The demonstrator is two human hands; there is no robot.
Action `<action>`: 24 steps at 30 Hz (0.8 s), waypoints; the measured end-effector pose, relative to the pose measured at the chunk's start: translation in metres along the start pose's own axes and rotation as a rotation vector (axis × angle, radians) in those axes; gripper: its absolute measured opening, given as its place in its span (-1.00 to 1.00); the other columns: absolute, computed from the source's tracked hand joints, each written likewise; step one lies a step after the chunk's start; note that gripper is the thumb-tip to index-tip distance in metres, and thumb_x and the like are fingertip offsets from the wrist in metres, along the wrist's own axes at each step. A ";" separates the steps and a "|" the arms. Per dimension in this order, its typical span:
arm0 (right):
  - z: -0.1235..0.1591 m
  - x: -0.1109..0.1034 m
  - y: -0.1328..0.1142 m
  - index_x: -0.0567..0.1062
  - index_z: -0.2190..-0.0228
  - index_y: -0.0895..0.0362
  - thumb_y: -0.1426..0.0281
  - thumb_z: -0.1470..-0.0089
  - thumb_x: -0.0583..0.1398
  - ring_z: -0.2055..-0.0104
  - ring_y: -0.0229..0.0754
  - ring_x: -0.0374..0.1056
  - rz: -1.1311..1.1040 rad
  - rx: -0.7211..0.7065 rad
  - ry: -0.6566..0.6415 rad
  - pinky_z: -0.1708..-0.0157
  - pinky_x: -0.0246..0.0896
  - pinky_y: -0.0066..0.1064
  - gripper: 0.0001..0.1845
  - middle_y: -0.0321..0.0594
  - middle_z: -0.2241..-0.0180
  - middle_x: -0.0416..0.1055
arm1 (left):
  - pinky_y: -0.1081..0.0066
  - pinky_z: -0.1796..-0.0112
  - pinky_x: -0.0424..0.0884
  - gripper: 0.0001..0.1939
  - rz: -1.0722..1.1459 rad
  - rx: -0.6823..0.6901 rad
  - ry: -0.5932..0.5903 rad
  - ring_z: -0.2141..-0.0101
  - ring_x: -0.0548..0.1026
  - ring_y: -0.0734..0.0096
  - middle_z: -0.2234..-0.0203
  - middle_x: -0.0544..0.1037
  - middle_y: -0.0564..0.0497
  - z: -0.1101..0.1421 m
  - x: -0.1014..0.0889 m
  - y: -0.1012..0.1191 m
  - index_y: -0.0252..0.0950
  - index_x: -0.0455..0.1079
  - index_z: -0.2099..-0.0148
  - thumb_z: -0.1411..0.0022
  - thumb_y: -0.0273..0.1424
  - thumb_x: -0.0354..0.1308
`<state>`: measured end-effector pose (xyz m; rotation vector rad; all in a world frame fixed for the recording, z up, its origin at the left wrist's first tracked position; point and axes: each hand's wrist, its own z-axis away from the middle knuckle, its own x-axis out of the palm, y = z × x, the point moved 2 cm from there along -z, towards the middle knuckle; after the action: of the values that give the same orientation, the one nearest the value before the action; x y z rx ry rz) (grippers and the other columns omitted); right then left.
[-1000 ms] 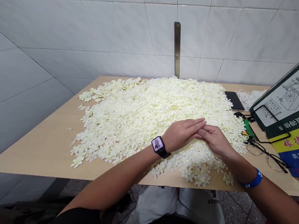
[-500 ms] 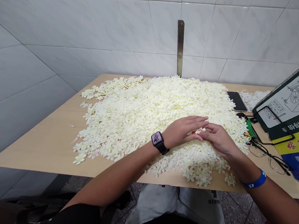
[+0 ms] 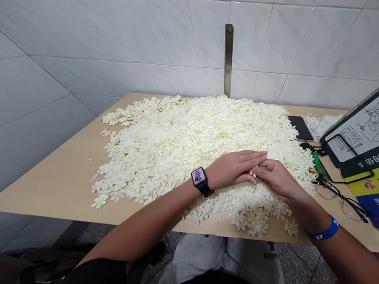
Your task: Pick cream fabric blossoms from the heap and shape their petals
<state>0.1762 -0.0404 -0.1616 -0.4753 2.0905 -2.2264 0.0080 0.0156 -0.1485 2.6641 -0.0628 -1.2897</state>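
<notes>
Broadly, a white tiled wall (image 3: 86, 44) fills the upper half of the frame, with a metal bracket strip (image 3: 228, 60) fixed upright at its centre. Below it a light wooden table (image 3: 60, 180) spans the middle of the picture, and most of its top is covered by a wide heap of cream-white fabric flower petals (image 3: 182, 146), thickest in the centre and thinning toward the left edge.

At the right edge a printed signboard (image 3: 368, 137) leans over the table, green, white, yellow and blue. Just beside its lower corner lie a pair of eyeglasses (image 3: 341, 198), and further back, at the heap's right rim, a dark smartphone (image 3: 301, 127) lies flat, with a smaller pile of white pieces (image 3: 320, 124) behind it.

Two bare forearms come in from the bottom of the frame and meet right of centre, above the near part of the heap. The left hand (image 3: 231, 168) has its fingers stretched long and close together, tips touching the other hand; a black smartwatch (image 3: 199, 180) sits on that wrist. The right hand (image 3: 276, 178) is curled, its fingertips pinched on a small white flower piece (image 3: 252, 173), which sits between the two hands where they touch. A blue wristband (image 3: 324, 229) circles the right wrist.
</notes>
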 end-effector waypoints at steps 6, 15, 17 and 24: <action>0.006 -0.001 -0.009 0.66 0.27 0.09 0.11 -0.07 0.42 0.23 -0.18 0.51 -0.115 0.013 -0.102 0.06 0.49 -0.23 -0.68 -0.22 0.33 0.57 | 0.22 -0.07 0.58 -0.52 -0.029 0.015 0.131 -0.15 0.53 0.27 -0.22 0.49 -0.14 0.002 -0.008 0.005 -0.21 0.20 -0.38 -0.48 -0.43 0.03; -0.003 0.001 -0.002 0.67 0.47 0.14 0.06 0.12 0.50 0.37 -0.15 0.47 0.120 -0.079 0.052 0.30 0.40 -0.33 -0.61 -0.18 0.47 0.58 | 0.29 -0.04 0.61 -0.58 0.050 -0.053 0.168 -0.10 0.58 0.28 -0.13 0.57 -0.09 0.001 -0.002 0.009 -0.22 0.38 -0.25 -0.41 -0.26 0.18; -0.004 0.001 -0.001 0.65 0.54 0.15 0.03 0.05 0.46 0.42 -0.17 0.43 0.213 -0.110 0.106 0.38 0.34 -0.36 -0.58 -0.19 0.53 0.55 | 0.29 0.00 0.63 -0.51 0.023 -0.072 0.110 -0.10 0.58 0.26 -0.20 0.51 -0.10 0.003 0.004 0.007 -0.21 0.30 -0.33 -0.42 -0.25 0.16; 0.005 -0.001 -0.011 0.68 0.19 0.06 0.01 -0.01 0.42 0.21 -0.13 0.54 -0.091 0.000 -0.112 0.04 0.47 -0.15 -0.55 -0.15 0.26 0.61 | 0.29 -0.13 0.56 -0.64 0.220 -0.012 0.289 -0.18 0.52 0.35 -0.13 0.57 -0.05 0.005 -0.011 0.011 -0.17 0.44 -0.21 -0.46 -0.51 0.05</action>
<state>0.1801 -0.0439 -0.1506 -0.6911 2.0534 -2.1907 -0.0020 0.0052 -0.1413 2.7112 -0.2973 -0.8299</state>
